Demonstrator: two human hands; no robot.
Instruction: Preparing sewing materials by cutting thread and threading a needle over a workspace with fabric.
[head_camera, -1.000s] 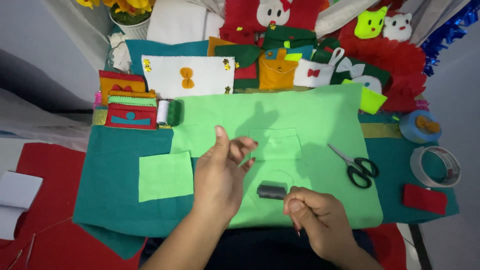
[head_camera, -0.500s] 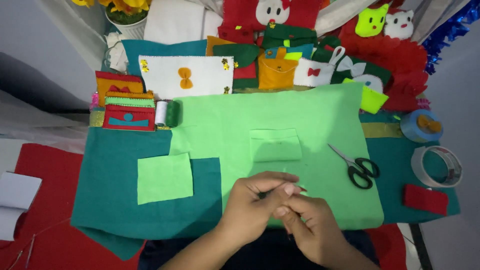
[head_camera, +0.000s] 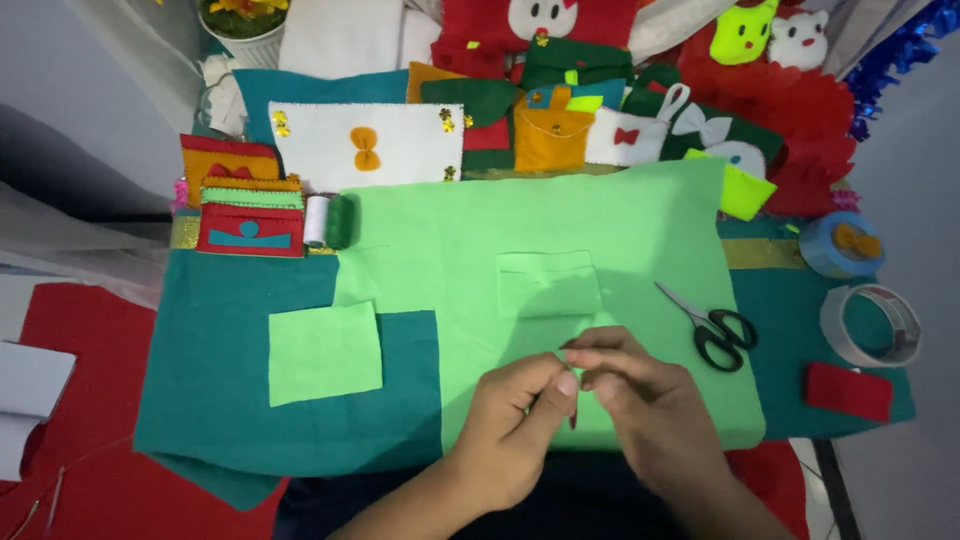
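Felt covers nearly the whole table, soft and matte: a large teal sheet (head_camera: 230, 400) lies underneath, and over its right part a big light green felt sheet (head_camera: 560, 240) with straight cut edges. A small rectangular pocket of the same light green (head_camera: 548, 283) sits flat near the middle of that sheet, and a loose light green square (head_camera: 324, 352) lies to the left on the teal. At the near edge both hands meet over the light green sheet, just near of the pocket. The left hand (head_camera: 515, 435) and the right hand (head_camera: 650, 415) have fingertips pinched together, touching each other, closed on something thin and dark between them; it is too small to tell what it is. Black-handled scissors (head_camera: 715, 328) lie shut on the green sheet just right of the hands. Farther right sit a clear tape roll (head_camera: 868, 325), a small red felt rectangle (head_camera: 848, 390) and a blue round tape roll (head_camera: 842, 245). On the far left stand a stack of red, orange and green felt pieces (head_camera: 245, 205) with a white thread spool (head_camera: 316, 220) and a green thread spool (head_camera: 341, 221) beside it. Along the far side lie a white felt panel with an orange bow (head_camera: 365, 145) and small colourful felt pouches (head_camera: 560, 115).
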